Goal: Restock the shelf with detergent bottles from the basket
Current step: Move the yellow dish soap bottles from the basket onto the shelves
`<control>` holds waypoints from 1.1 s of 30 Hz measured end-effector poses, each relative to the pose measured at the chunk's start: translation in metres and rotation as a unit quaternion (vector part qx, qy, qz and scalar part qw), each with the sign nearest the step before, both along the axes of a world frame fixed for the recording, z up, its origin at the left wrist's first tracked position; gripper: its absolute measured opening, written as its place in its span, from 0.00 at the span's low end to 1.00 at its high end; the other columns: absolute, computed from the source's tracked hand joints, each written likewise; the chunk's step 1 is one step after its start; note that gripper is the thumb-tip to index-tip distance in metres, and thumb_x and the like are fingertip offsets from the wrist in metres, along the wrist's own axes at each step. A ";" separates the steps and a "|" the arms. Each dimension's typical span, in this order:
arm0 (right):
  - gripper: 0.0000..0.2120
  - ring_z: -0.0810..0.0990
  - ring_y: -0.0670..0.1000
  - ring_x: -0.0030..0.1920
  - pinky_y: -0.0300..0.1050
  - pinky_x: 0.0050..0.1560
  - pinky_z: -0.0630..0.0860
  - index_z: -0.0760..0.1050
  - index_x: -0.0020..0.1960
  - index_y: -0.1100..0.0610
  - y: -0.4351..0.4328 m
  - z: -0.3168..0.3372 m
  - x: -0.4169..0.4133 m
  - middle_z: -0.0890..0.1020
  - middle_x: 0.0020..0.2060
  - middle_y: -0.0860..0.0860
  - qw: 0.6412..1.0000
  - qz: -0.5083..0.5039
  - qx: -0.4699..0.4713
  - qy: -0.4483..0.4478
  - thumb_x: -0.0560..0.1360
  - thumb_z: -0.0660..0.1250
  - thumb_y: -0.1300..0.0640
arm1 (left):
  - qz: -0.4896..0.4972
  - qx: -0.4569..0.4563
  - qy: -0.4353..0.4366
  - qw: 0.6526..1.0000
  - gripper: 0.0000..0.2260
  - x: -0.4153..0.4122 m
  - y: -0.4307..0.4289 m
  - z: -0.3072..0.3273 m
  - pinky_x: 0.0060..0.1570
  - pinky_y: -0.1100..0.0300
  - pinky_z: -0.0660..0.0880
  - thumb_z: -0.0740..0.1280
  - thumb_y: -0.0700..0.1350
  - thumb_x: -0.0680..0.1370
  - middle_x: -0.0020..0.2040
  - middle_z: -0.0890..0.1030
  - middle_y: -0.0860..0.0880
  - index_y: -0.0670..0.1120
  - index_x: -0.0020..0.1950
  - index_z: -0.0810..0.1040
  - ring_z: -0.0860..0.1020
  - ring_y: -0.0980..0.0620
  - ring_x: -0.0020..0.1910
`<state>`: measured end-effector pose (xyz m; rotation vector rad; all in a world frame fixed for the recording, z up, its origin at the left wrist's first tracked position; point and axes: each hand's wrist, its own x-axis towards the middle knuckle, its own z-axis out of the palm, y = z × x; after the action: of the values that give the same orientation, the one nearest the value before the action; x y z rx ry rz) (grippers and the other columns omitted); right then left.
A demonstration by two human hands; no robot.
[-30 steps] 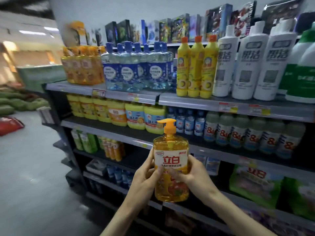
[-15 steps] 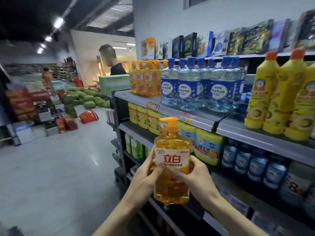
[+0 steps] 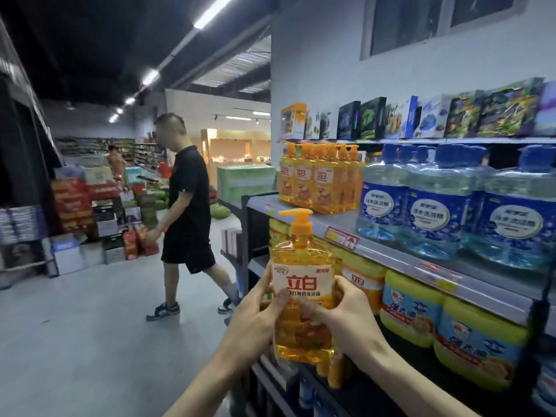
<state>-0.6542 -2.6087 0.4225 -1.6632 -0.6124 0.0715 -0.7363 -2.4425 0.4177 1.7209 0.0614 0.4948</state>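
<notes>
An orange detergent bottle (image 3: 302,260) with a pump top and a white label stands upright in front of me, below the shelf edge. My left hand (image 3: 252,317) grips its left side, thumb on the label. My right hand (image 3: 343,317) grips its right side. On the grey shelf (image 3: 340,224) above, a row of matching orange pump bottles (image 3: 316,179) stands at the left end, with bare shelf in front of them. The basket is out of view.
Large blue-capped clear bottles (image 3: 436,206) fill the shelf to the right. Yellow-lidded tubs (image 3: 412,305) sit on the shelf below. Boxed goods (image 3: 421,118) line the top shelf. A person in black (image 3: 186,215) walks in the aisle to the left, near stacked cartons (image 3: 78,206).
My view has swung left and up along the shelf. The bottle stays held in both hands. A person in black now walks across the aisle, nearer than before.
</notes>
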 end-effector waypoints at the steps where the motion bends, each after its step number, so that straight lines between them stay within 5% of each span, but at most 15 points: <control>1: 0.33 0.87 0.42 0.52 0.44 0.53 0.85 0.78 0.63 0.48 0.015 0.005 0.006 0.88 0.52 0.42 1.000 -0.004 -0.002 -0.009 0.62 0.83 0.38 | -0.005 -0.007 -0.001 1.000 0.29 0.008 0.016 0.004 0.61 0.55 0.82 0.67 0.64 0.76 0.59 0.85 0.58 0.66 0.78 0.68 0.84 0.60 0.58; 7: 0.34 0.88 0.44 0.52 0.47 0.53 0.86 0.77 0.64 0.49 0.085 0.023 0.045 0.88 0.52 0.45 0.999 -0.035 0.007 -0.027 0.63 0.84 0.40 | -0.037 0.000 -0.023 0.999 0.29 0.057 0.092 0.024 0.62 0.50 0.82 0.66 0.64 0.77 0.62 0.85 0.56 0.66 0.78 0.68 0.84 0.55 0.62; 13: 0.28 0.88 0.43 0.47 0.38 0.40 0.83 0.77 0.61 0.51 0.123 0.043 0.095 0.89 0.49 0.46 0.998 -0.042 0.021 -0.034 0.65 0.83 0.47 | -0.064 0.024 -0.052 0.996 0.25 0.119 0.134 0.037 0.61 0.54 0.82 0.65 0.59 0.81 0.63 0.84 0.59 0.65 0.78 0.68 0.83 0.57 0.63; 17: 0.28 0.88 0.43 0.48 0.39 0.42 0.84 0.78 0.59 0.49 0.145 0.051 0.141 0.88 0.49 0.41 0.996 -0.054 0.039 -0.057 0.64 0.84 0.46 | -0.080 0.023 -0.072 0.994 0.22 0.168 0.154 0.048 0.56 0.59 0.83 0.64 0.57 0.82 0.61 0.85 0.60 0.66 0.77 0.69 0.83 0.59 0.61; 21: 0.28 0.87 0.42 0.51 0.40 0.42 0.84 0.77 0.61 0.47 0.166 0.058 0.190 0.88 0.50 0.43 0.992 -0.067 0.065 -0.079 0.66 0.85 0.48 | -0.087 0.008 -0.079 0.993 0.22 0.216 0.171 0.060 0.62 0.50 0.82 0.65 0.58 0.81 0.63 0.85 0.57 0.64 0.75 0.72 0.83 0.54 0.63; 25: 0.30 0.86 0.41 0.53 0.39 0.45 0.85 0.75 0.63 0.47 0.191 0.078 0.242 0.87 0.53 0.43 0.989 -0.064 0.075 -0.109 0.67 0.84 0.47 | -0.082 0.010 -0.115 0.990 0.19 0.268 0.193 0.085 0.53 0.57 0.84 0.65 0.54 0.81 0.59 0.87 0.55 0.61 0.73 0.74 0.85 0.54 0.59; 33: 0.30 0.86 0.41 0.54 0.43 0.50 0.85 0.74 0.65 0.46 0.243 0.100 0.328 0.86 0.52 0.38 0.978 -0.078 0.070 -0.179 0.69 0.84 0.52 | -0.082 0.008 -0.178 0.981 0.18 0.353 0.238 0.102 0.54 0.64 0.81 0.61 0.45 0.85 0.62 0.86 0.56 0.56 0.74 0.75 0.83 0.56 0.62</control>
<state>-0.3265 -2.3654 0.5223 -1.5926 -0.7356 -0.3848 -0.3832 -2.2041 0.5196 1.6127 -0.3392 0.6738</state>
